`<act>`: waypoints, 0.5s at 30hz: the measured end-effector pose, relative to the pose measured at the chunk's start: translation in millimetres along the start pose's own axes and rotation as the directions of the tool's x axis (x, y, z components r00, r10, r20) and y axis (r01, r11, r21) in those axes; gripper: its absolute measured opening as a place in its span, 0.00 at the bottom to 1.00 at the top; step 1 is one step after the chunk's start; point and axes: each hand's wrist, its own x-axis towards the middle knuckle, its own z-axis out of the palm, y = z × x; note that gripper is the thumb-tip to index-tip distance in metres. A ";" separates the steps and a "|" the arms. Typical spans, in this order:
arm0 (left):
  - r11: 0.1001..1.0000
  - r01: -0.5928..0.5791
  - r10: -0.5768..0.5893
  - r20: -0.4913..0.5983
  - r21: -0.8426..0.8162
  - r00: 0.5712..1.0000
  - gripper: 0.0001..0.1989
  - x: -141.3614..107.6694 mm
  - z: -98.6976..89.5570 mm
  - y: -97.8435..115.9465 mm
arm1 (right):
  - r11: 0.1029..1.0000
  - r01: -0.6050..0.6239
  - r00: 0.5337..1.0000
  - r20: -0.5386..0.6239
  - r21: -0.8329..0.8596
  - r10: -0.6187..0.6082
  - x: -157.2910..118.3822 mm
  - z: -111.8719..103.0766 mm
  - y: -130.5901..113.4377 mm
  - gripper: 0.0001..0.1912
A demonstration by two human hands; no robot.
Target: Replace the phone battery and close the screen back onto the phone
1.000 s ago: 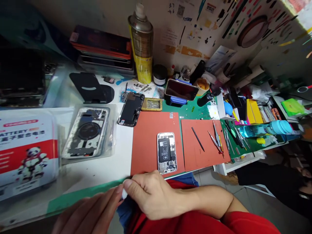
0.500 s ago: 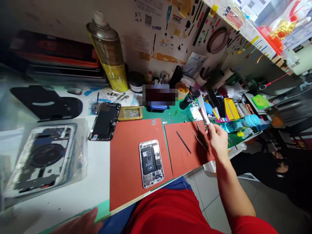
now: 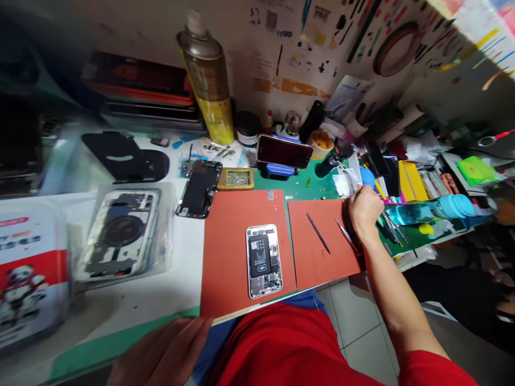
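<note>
My right hand point(image 3: 365, 209) is closed at the right edge of the right red mat point(image 3: 309, 268); a pale shape shows beyond its fingers, too blurred to identify. My left hand point(image 3: 164, 348) lies on the table's front edge, fingers stretched out and holding nothing. An opened phone point(image 3: 264, 261) with a black battery lies on the left red mat point(image 3: 225, 241). A dark thin tool point(image 3: 318, 233) and tweezers point(image 3: 344, 232) rest on the right mat. Left of the mats are a detached phone screen point(image 3: 199, 188) and a bagged phone housing point(image 3: 120, 233).
A spray can point(image 3: 213, 91) stands at the back. Near it are a metal tray of small parts point(image 3: 236, 179) and a phone on a blue stand point(image 3: 285, 152). A blue bottle point(image 3: 432, 210) lies right of my right hand. A person in black point(image 3: 454, 300) is at far right.
The view has shifted left. My right hand has moved down toward the right mat's edge, and the tube-like item it held no longer shows clearly. More of my left hand shows at the table edge.
</note>
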 end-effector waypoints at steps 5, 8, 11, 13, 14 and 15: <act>0.974 -0.088 0.084 0.026 0.208 0.996 0.12 28.4 -5.6 12.0 | 0.998 0.012 1.000 -0.004 -0.064 -0.012 0.8 2.1 -2.4 0.20; 0.978 -0.089 0.081 0.049 0.188 0.996 0.14 34.9 -7.1 16.0 | 0.996 0.014 1.000 -0.011 -0.084 -0.015 0.6 2.9 -1.7 0.19; 0.984 -0.071 0.061 0.070 0.161 0.996 0.16 37.3 -7.3 18.3 | 0.996 0.039 0.999 -0.007 -0.080 -0.040 -1.1 -1.8 3.4 0.19; 0.990 -0.013 0.003 0.077 0.137 0.997 0.17 38.7 -5.7 20.0 | 0.995 0.089 0.996 -0.004 -0.054 -0.090 -6.6 -10.6 8.7 0.21; 0.992 0.031 -0.040 0.074 0.121 0.996 0.17 39.7 -4.6 20.8 | 0.991 0.130 0.992 -0.003 -0.032 -0.130 -11.7 -16.8 11.5 0.22; 0.992 0.078 -0.085 0.065 0.100 0.994 0.17 41.0 -3.5 21.4 | 0.983 0.181 0.983 0.000 -0.005 -0.181 -18.8 -24.0 14.0 0.23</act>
